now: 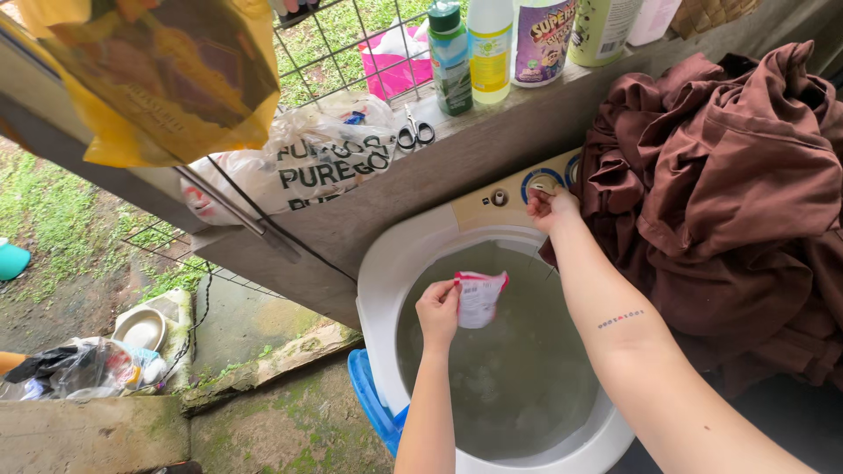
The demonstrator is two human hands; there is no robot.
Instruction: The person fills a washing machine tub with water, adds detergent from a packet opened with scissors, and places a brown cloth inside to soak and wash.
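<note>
Left hand is out over the washer, fingers pinched on one small white-and-pink sachet, which hangs above the grey, sudsy water in the tub. Right hand is up at the control panel, fingertips closed on one of the two blue-ringed dials; the second dial peeks out just beside it, half under a heap of brown cloth piled on the washer's right side. One small knob sits on the panel, left of the dials. On the ledge behind the washer: five bottles in a row, a green one at the left end, the last cut off by the frame's top edge. One pair of scissors lies near the green bottle's foot. One white plastic bag slumps further left, against the wire fence. One yellow bag hangs at top left. Down on the ground, one metal bowl, and one blue basin touching the washer's base.
</note>
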